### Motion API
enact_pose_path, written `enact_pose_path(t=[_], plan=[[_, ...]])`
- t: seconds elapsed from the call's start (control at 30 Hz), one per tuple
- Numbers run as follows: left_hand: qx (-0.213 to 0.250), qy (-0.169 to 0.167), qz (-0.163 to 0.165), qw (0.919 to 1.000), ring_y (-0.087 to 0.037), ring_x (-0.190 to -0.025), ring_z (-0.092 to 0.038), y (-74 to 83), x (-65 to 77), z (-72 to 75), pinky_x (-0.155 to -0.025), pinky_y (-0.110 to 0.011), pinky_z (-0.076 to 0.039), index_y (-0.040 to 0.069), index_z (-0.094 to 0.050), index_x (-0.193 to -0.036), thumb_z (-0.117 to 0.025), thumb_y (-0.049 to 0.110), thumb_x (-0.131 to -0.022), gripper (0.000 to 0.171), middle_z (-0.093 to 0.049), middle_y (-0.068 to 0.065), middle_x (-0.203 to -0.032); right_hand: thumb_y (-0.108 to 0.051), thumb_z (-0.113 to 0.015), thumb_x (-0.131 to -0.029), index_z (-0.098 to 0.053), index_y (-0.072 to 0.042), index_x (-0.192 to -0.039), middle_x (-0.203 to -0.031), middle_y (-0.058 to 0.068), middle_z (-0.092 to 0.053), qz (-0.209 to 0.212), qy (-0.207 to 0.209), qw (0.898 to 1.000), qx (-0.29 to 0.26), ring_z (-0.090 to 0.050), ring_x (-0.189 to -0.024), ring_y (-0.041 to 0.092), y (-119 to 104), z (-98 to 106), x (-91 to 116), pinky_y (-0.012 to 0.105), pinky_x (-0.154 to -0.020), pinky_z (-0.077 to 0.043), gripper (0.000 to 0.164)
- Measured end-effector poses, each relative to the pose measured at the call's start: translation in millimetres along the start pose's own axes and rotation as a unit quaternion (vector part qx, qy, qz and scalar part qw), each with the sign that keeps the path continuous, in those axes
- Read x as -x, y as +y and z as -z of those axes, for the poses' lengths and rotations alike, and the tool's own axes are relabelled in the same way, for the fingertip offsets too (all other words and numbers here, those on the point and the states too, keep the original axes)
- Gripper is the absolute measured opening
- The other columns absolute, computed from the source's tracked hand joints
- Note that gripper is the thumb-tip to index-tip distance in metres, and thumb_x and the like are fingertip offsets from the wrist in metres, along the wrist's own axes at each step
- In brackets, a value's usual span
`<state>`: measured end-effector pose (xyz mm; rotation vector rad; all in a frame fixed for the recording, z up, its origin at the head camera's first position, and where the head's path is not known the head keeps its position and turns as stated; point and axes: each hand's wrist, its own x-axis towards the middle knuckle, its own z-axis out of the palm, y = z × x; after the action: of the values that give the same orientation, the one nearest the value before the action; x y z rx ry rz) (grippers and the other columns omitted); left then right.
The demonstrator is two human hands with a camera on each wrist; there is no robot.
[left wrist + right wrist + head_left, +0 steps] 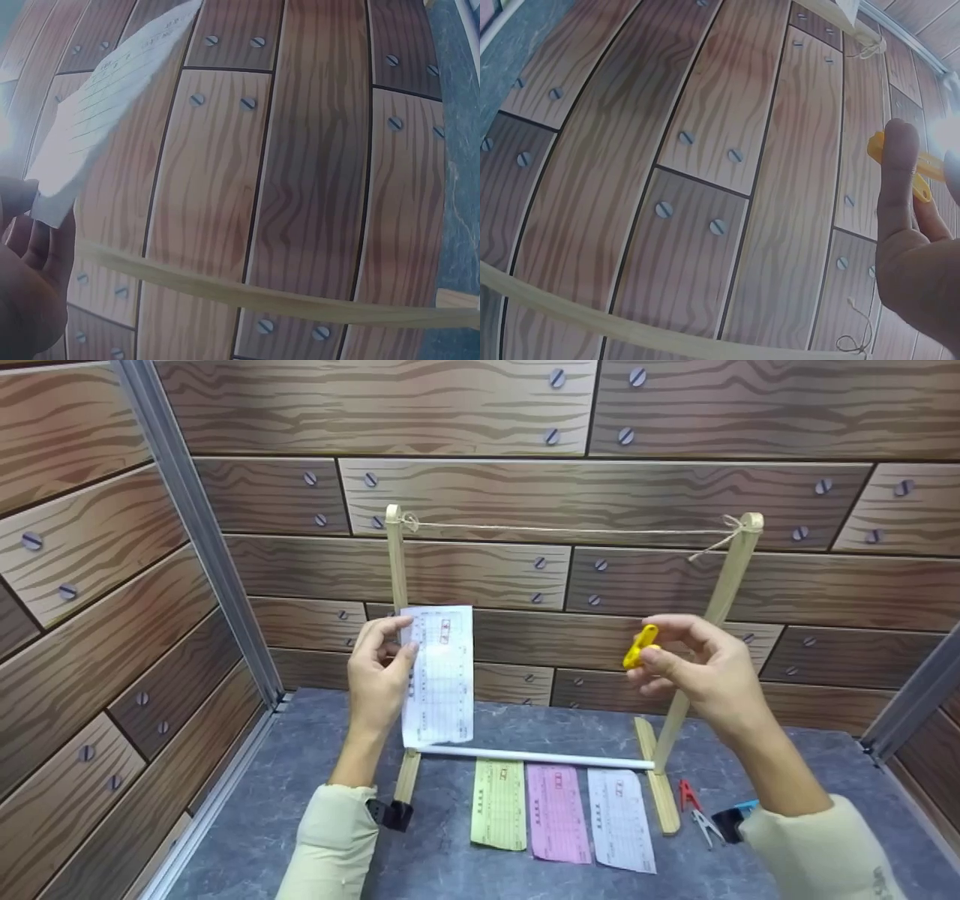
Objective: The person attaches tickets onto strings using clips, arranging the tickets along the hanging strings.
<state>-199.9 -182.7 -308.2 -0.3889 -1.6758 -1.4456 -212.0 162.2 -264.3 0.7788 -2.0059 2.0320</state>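
Observation:
My left hand (381, 671) pinches a white printed form (442, 682) by its left edge, thumb on the front. The sheet hangs upright in front of the left post (397, 562) of a wooden frame, below its string (555, 529). In the left wrist view the same paper (112, 105) rises slanted from the fingertips. Between thumb and fingers of my right hand (705, 667) is a yellow clothespin (640, 646), held up near the right post (731, 577). The right wrist view shows the yellow clothespin (922, 166) partly hidden behind the thumb.
Green (499, 806), pink (559, 814) and white (621, 819) slips lie in a row on the grey table (247, 825). A white rod (532, 757) joins the frame's feet. Right of it lie a red clothespin (688, 795) and a grey one (707, 829). Wood-patterned walls stand behind.

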Motion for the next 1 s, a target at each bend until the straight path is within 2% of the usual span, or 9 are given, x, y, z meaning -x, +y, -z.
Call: enact_pose_path(t=[0.3,0.47,0.63,0.8,0.93,1.0], plan=[[-0.007,-0.008,-0.030,0.9995,-0.027,-0.070,-0.048,4.7,-10.1,-2.9,-0.058,-0.023,-0.041,-0.012,-0.062,-0.108,-0.058,-0.019,-0.081,0.028,-0.055,-0.023,-0.105,0.005,-0.065,-0.085,-0.056,0.005,-0.117,-0.099,0.029,-0.058,0.008,-0.021,1.000,0.022,-0.065,-0.075,0.036,-8.4,-11.0,-9.9,0.042,-0.058,-0.054,0.034],[0.005,-0.007,-0.032,0.9994,-0.024,-0.067,-0.050,7.9,-15.9,-5.3,-0.057,-0.021,-0.041,-0.013,-0.062,-0.108,-0.060,-0.016,-0.082,0.026,-0.055,-0.023,-0.104,0.004,-0.065,-0.085,-0.056,0.004,-0.117,-0.098,0.028,-0.059,0.026,-0.041,0.999,0.020,-0.066,-0.074,0.033,-15.4,-15.4,-18.0,0.040,-0.059,-0.054,0.033],[0.012,0.009,-0.028,0.9995,-0.022,-0.070,-0.052,10.9,-21.9,-8.1,-0.060,-0.021,-0.044,-0.013,-0.063,-0.104,-0.060,-0.014,-0.083,0.021,-0.057,-0.023,-0.101,0.005,-0.064,-0.086,-0.056,0.004,-0.118,-0.100,0.027,-0.057,0.062,-0.070,0.996,0.006,-0.066,-0.075,0.030,-27.1,-17.1,-27.8,0.039,-0.060,-0.054,0.033],[0.004,0.038,-0.029,0.9988,-0.021,-0.073,-0.055,11.2,-27.9,-9.3,-0.064,-0.022,-0.046,-0.014,-0.064,-0.096,-0.061,-0.013,-0.083,0.014,-0.059,-0.022,-0.094,0.004,-0.066,-0.085,-0.058,0.003,-0.115,-0.100,0.028,-0.058,0.082,-0.067,0.994,0.019,-0.066,-0.074,0.030,-40.3,-23.4,-36.9,0.038,-0.058,-0.054,0.032],[0.016,0.059,-0.019,0.9979,-0.017,-0.067,-0.052,-2.0,-35.8,-10.4,-0.059,-0.020,-0.043,-0.012,-0.063,-0.092,-0.065,-0.011,-0.082,0.010,-0.059,-0.019,-0.085,0.003,-0.067,-0.084,-0.058,0.004,-0.115,-0.099,0.027,-0.058,0.087,-0.064,0.994,0.024,-0.066,-0.073,0.030,-47.7,-29.8,-42.7,0.036,-0.058,-0.054,0.032],[0.030,0.061,-0.013,0.9976,-0.016,-0.067,-0.051,-8.4,-40.4,-11.3,-0.058,-0.021,-0.042,-0.010,-0.062,-0.097,-0.064,-0.011,-0.082,0.015,-0.057,-0.017,-0.083,0.002,-0.068,-0.084,-0.059,0.003,-0.114,-0.098,0.027,-0.059,0.083,-0.056,0.995,0.027,-0.066,-0.072,0.031,-50.6,-32.9,-44.9,0.037,-0.058,-0.054,0.032]])
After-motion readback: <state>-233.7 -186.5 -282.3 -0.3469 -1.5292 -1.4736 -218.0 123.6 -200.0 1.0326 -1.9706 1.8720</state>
